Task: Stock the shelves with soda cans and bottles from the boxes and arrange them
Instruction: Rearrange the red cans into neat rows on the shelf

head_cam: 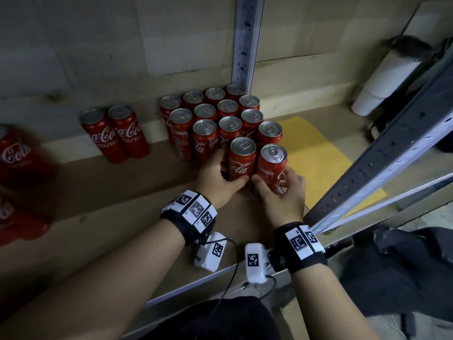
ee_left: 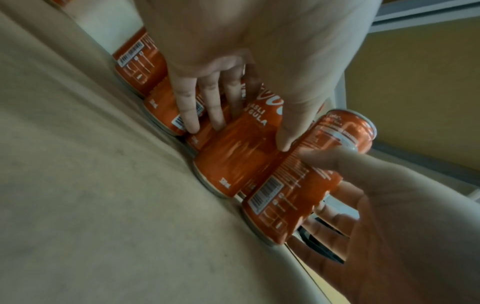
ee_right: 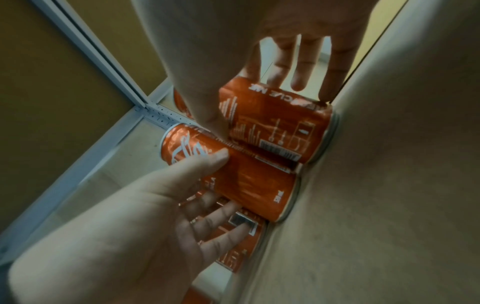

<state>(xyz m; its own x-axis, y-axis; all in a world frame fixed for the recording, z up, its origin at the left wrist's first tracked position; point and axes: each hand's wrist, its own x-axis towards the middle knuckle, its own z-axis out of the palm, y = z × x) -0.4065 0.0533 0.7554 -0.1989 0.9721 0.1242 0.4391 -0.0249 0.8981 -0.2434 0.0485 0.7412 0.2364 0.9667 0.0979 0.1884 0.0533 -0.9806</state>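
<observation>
A block of red Coca-Cola cans [head_cam: 215, 119] stands upright in rows on the shelf board [head_cam: 122, 192]. At its front my left hand [head_cam: 221, 171] grips one can [head_cam: 242, 159], thumb in front and fingers round its left side. Right beside it my right hand [head_cam: 282, 185] grips the neighbouring can [head_cam: 272, 165]. Both cans stand on the shelf, touching each other. In the left wrist view my left hand [ee_left: 244, 133] clasps its can [ee_left: 233, 162]. In the right wrist view my right hand [ee_right: 259, 107] clasps its can [ee_right: 275, 125].
Two more cans [head_cam: 115, 133] stand apart to the left, and blurred red cans [head_cam: 17, 155] fill the far left edge. A yellow sheet [head_cam: 318, 155] lies right of the block. A slanted metal upright [head_cam: 382, 155] borders the right; a white roll [head_cam: 387, 79] lies behind it.
</observation>
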